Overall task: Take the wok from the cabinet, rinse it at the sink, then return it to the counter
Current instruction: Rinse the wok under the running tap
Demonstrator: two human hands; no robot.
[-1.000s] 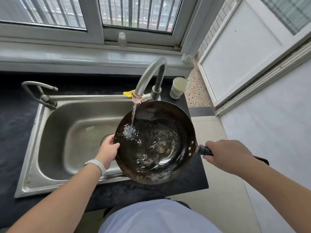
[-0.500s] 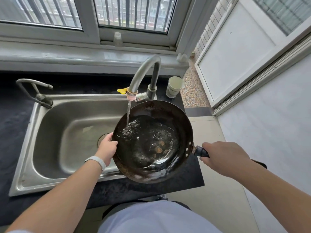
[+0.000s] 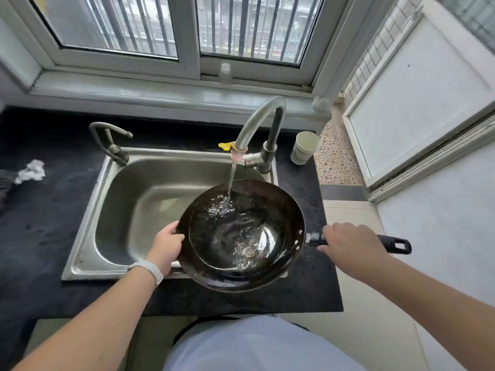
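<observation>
A dark round wok (image 3: pixel 284 218) with a long black handle hangs over the right end of the steel sink (image 3: pixel 112 199). Water runs from the curved faucet (image 3: pixel 257 121) into the wok's far side and pools inside it. My left hand (image 3: pixel 167 243) grips the wok's left rim, a white band on the wrist. My right hand (image 3: pixel 351 243) is closed around the handle near the bowl, and the handle's end sticks out past it to the right.
A paper cup (image 3: pixel 305 147) stands on the black counter (image 3: pixel 48 231) right of the faucet. A smaller tap (image 3: pixel 109 140) rises at the sink's back left corner. A crumpled white cloth (image 3: pixel 30 171) lies far left. A small bottle (image 3: pixel 225 73) sits on the windowsill.
The water in the wok has swirled and the stream now lands nearer the far rim. The view has pulled back, showing more counter on the left. Both hands keep their grip.
</observation>
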